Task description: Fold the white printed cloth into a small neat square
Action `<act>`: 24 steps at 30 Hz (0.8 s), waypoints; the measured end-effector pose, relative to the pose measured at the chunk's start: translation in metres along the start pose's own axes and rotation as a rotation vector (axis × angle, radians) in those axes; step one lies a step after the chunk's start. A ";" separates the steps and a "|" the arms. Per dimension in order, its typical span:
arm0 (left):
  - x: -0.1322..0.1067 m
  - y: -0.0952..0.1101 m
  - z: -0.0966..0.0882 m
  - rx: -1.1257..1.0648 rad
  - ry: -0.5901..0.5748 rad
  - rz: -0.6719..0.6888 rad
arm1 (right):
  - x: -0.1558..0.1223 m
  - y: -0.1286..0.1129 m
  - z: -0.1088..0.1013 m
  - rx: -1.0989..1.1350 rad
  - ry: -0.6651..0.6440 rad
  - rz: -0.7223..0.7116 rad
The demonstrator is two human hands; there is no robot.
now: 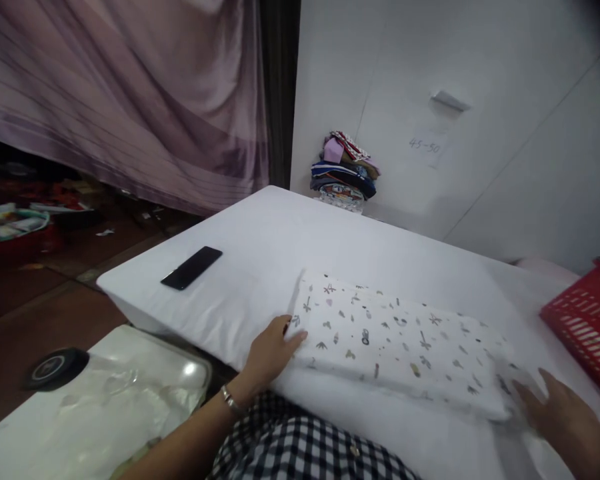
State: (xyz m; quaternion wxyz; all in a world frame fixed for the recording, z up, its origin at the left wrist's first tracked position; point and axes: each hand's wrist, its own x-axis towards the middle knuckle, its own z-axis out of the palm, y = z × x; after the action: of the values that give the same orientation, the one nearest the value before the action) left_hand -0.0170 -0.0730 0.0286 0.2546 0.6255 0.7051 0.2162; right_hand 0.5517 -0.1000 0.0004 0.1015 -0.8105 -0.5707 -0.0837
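A folded white cloth (380,333) with small printed leaf and insect motifs lies as a long flat bundle on the white-covered table. My left hand (273,350), with a bracelet at the wrist, grips the near-left end of this cloth; the thumb rests on top and the other fingers are partly hidden at its edge. Beside the right end, my right hand (563,413) is smeared by motion, its thumb and fingers apart. Whether it touches the cloth there is hard to tell.
A black phone (193,268) lies on the table (260,227) at left. At right stands a red plastic basket (587,327). Folded clothes (344,172) are stacked by the wall. A lower white surface (105,400) with clear plastic and a dark round object (57,369) sits at near left.
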 end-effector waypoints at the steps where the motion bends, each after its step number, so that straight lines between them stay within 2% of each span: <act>1: 0.000 -0.001 -0.001 -0.049 0.022 0.013 | -0.004 -0.020 -0.003 0.054 0.015 -0.021; 4: 0.000 -0.003 -0.003 -0.143 0.026 0.035 | -0.024 -0.096 -0.011 0.322 -0.052 -0.158; 6: 0.001 -0.005 -0.005 -0.168 -0.006 0.015 | -0.041 -0.148 -0.015 0.412 -0.114 -0.350; 8: 0.001 -0.008 -0.007 -0.192 -0.038 -0.024 | -0.056 -0.190 -0.014 0.389 -0.179 -0.559; 10: 0.000 -0.013 -0.008 -0.241 -0.057 -0.058 | -0.067 -0.217 -0.007 0.314 -0.254 -0.697; 12: -0.002 -0.017 -0.008 -0.328 -0.083 -0.085 | -0.075 -0.229 0.004 0.232 -0.270 -0.774; 15: -0.005 -0.021 -0.008 -0.547 -0.175 -0.061 | -0.082 -0.230 0.019 0.142 -0.181 -0.819; 19: -0.007 -0.021 -0.010 -0.817 -0.281 0.019 | -0.084 -0.228 0.024 0.083 -0.109 -0.854; 22: -0.009 -0.019 -0.015 -0.844 -0.352 0.037 | -0.083 -0.229 0.020 0.070 -0.112 -0.861; 24: -0.011 -0.021 -0.021 -0.838 -0.447 0.044 | -0.083 -0.231 0.018 0.070 -0.127 -0.854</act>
State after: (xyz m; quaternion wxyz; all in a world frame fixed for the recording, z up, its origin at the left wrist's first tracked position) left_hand -0.0453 -0.0859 0.0331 0.6259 0.5148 0.4717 0.3474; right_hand 0.3067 -0.0951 -0.0221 0.0500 -0.5012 -0.8625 -0.0485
